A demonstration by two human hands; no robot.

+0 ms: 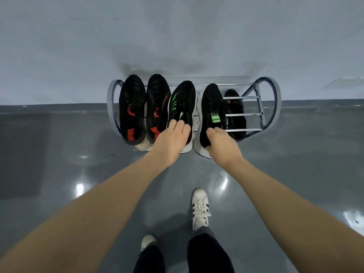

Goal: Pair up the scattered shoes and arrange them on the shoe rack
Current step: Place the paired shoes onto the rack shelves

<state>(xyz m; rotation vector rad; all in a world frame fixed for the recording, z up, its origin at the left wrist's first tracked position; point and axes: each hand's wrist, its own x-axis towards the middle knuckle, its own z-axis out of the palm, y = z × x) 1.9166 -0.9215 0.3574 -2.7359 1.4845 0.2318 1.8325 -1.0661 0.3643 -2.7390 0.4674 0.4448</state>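
Observation:
A metal shoe rack stands against the wall. Two black sneakers with red accents sit side by side at the left of its top tier. To their right are two black sneakers with green stripes. My left hand grips the heel opening of the left one. My right hand grips the heel of the right one. Both of these shoes rest on the top bars, heels toward me. Another black shoe lies on a lower tier at the right.
A light-coloured shoe peeks out below the red-accented pair. The rack's right end shows bare bars. My own feet in white sneakers stand on the glossy grey floor in front of the rack.

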